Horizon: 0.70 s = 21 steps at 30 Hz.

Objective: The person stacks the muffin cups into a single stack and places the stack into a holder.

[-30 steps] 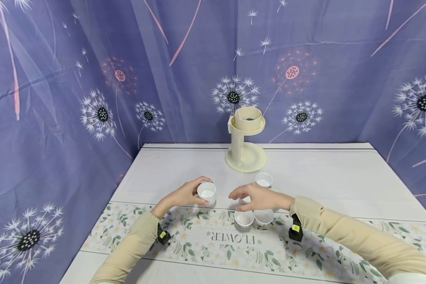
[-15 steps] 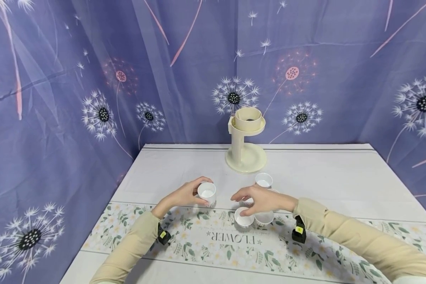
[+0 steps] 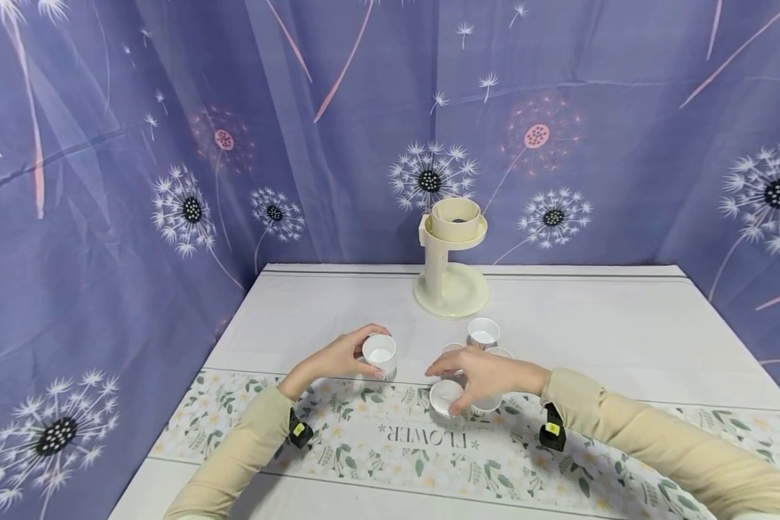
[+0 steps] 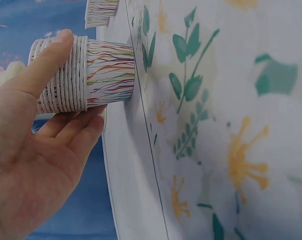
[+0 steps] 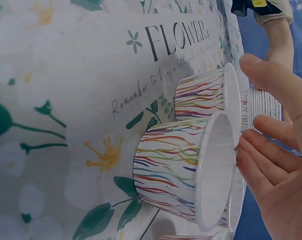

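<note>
My left hand (image 3: 336, 357) grips a nested stack of white paper cups (image 3: 380, 354), thumb and fingers on opposite sides. In the left wrist view the stack (image 4: 111, 72) shows several rims and wavy coloured lines, its base close to the tablecloth. My right hand (image 3: 490, 372) is over a cluster of single paper cups, fingers loosely bent. Its thumb overlaps the rim of the front left cup (image 3: 443, 399) in the head view. The right wrist view shows two striped cups (image 5: 166, 167) beside the fingers (image 5: 261, 162); the hand partly hides the cups behind.
A cream stand (image 3: 435, 271) with a ring-shaped top and round base stands at the back. Another paper cup (image 3: 484, 331) sits behind my right hand. The white tablecloth (image 3: 598, 325) has a floral band, and a blue dandelion curtain (image 3: 338, 180) encloses the table.
My right hand has shifted slightly right and toward me, its thumb coming over the front left cup. My left hand keeps holding the stack in place.
</note>
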Motion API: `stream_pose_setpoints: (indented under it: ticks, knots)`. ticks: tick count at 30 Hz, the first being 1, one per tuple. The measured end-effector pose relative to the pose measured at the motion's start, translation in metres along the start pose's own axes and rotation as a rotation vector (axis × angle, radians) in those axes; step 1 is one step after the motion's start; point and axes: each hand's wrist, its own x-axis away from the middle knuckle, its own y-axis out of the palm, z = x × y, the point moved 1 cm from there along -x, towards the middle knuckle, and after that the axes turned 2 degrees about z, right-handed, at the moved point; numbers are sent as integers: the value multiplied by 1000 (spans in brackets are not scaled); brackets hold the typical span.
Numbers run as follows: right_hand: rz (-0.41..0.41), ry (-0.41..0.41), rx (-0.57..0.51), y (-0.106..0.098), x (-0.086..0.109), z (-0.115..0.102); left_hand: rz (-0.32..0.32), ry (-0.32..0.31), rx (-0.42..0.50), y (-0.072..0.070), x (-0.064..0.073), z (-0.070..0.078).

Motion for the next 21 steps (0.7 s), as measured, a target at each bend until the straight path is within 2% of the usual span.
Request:
stream_pose_setpoints:
  ticks: [12, 21]
  knots:
    - [-17, -81, 76, 1, 1, -1, 4, 11, 17, 2, -1, -1]
    - [-37, -88, 104, 6, 3, 0, 7, 7, 13, 1, -1, -1]
